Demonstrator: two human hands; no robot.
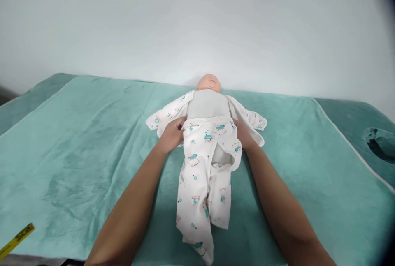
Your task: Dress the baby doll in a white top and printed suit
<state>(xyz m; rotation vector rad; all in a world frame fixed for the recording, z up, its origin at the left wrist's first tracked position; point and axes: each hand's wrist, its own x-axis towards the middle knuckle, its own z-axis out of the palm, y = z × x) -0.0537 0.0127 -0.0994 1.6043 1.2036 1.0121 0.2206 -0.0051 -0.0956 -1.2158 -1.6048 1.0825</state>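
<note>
A baby doll (209, 82) lies on its back, head toward the wall, its torso (208, 103) pale grey. White printed baby pants (197, 151) cover it from the waist down, with an opening at the crotch showing grey beneath. The pant legs trail toward me, the left one longer. A matching baby shirt (173, 109) is spread open, its sleeves out to both sides. My left hand (173, 135) is closed on the waistband's left edge. At the other edge my right hand (243, 134) grips the waistband, most of its fingers hidden by cloth.
The doll rests on a green plush sheet (92, 155) over a padded bed. A white wall (197, 23) stands directly behind the bed. A yellow strip (17, 240) shows at the lower left, and a dark oval opening (382, 144) at the right.
</note>
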